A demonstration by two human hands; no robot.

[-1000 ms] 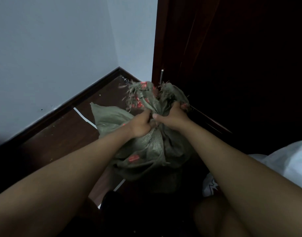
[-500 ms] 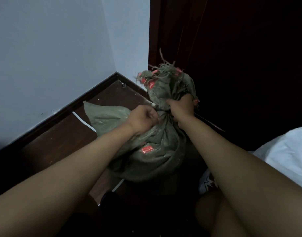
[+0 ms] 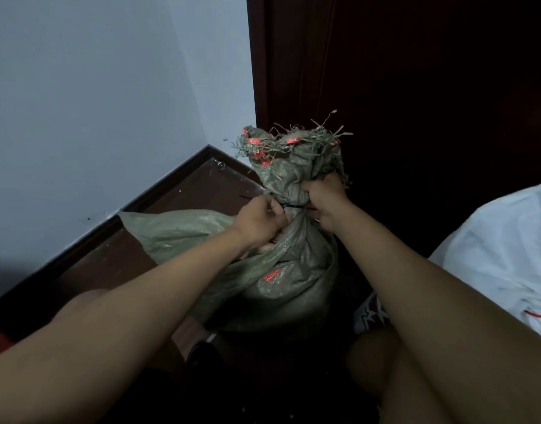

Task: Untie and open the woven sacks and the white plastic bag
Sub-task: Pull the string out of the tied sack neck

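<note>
My left hand (image 3: 261, 220) is a closed grip at the left side of the neck of the green woven sack (image 3: 289, 270). The fingers are curled tight and pinch the end of the dark tie (image 3: 293, 207), a thin cord that runs from this grip across the bunched neck toward my other hand. The knuckles rest against the sack cloth just below the tie.

Left of this grip and lower, a second green woven sack (image 3: 174, 231) lies flat on the dark wooden floor (image 3: 183, 185), its near edge tucked behind my left wrist. Beyond it the floor meets the pale wall (image 3: 94, 102) at a dark skirting board (image 3: 159, 191).

Between my two grips stands the cinched neck. Above the tie the gathered top of the sack flares upward, with frayed green strips and red printed patches at its rim.

My right hand (image 3: 325, 203) is a closed grip on the right side of the neck, fingers wrapped round the bunched cloth at and just above the tie. Whether it also holds the cord's other end I cannot tell; the fingers cover that spot. Behind this grip rises a dark wooden door (image 3: 416, 87).

Right of this grip and nearer to me lies the white plastic bag (image 3: 501, 249), well apart from both hands.
</note>
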